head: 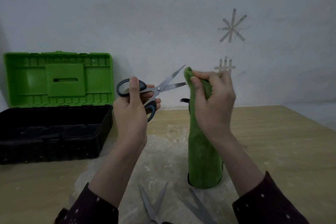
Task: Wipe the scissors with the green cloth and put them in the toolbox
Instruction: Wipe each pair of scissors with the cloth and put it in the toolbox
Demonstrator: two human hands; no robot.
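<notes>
Raised hands: scissors (160, 89) left, cloth (201, 132) right

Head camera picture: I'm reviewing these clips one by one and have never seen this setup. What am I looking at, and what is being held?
There is no machine here. A person wears a wide-angle camera on the head, so you look forward and down at their own two bare hands.

The left hand holds a pair of scissors by the dark handles, blades spread open. The right hand grips a green cloth near its top, against the lower blade's tip; the rest hangs down to the wooden table.

At the left stands an open toolbox, black with a green lid raised. Two more pairs of scissors lie open at the near edge, partly out of frame.
</notes>
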